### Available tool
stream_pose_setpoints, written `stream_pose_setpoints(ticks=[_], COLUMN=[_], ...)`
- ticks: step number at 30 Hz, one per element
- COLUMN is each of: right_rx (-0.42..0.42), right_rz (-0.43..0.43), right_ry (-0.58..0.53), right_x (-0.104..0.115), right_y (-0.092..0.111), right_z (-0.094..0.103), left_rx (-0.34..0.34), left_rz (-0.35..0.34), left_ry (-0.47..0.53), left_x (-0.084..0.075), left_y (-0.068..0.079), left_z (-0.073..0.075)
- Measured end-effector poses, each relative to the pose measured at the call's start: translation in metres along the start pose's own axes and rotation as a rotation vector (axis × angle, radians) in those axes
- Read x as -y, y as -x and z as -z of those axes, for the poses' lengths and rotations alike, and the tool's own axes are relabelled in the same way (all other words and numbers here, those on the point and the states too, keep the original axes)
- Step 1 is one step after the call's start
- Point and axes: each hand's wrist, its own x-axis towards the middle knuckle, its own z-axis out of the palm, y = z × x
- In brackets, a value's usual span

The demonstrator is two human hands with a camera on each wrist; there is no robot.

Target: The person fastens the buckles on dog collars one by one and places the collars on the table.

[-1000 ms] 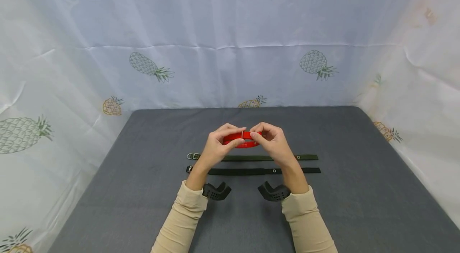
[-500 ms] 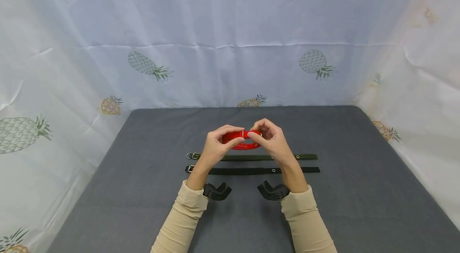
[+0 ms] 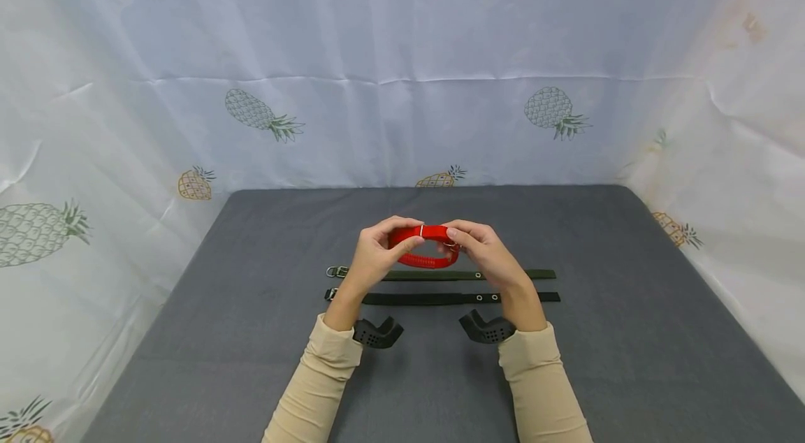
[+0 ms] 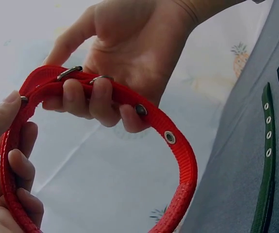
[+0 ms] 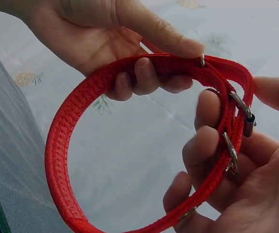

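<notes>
A red collar (image 3: 435,233) is bent into a loop and held above the table between both hands. My left hand (image 3: 376,252) grips it on the left, thumb on its outer face beside a metal keeper (image 5: 202,59) and fingers curled inside the loop. With thumb and fingers, my right hand (image 3: 493,254) holds the buckle end; several fingers curl through the loop. The metal buckle (image 5: 241,109) and a D-ring (image 5: 230,149) sit by those fingers. In the left wrist view, an eyelet (image 4: 170,137) shows on the band. The strap doubles over between buckle and keeper.
Two more collars lie straight across the grey table (image 3: 251,331) below the hands: a green one (image 3: 434,276) and a black one (image 3: 418,300), buckles to the left. A white pineapple-print curtain (image 3: 402,128) hangs behind and at both sides.
My right hand has shifted right and turned, its thumb sliding away from the keeper. The red loop now looks wider, and its buckle shows. My left hand keeps its grip with little movement.
</notes>
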Motion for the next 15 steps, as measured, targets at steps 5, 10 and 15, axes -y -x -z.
stream_pose_setpoints(ticks=[5, 10, 15], right_rx=[-0.018, -0.061, -0.1], right_rz=[0.012, 0.029, 0.046], right_ry=[0.006, 0.014, 0.03], right_x=[-0.001, 0.0008, 0.0012], right_y=[-0.0001, 0.0002, -0.0001], right_z=[-0.0012, -0.0045, -0.0075], left_rx=[0.032, 0.055, 0.073], left_rz=[0.025, 0.03, 0.042], left_ry=[0.006, -0.015, -0.029], left_x=[-0.0003, -0.0027, -0.0051], left_y=[0.0005, 0.0007, 0.0012], left_z=[0.0, -0.0003, -0.0009])
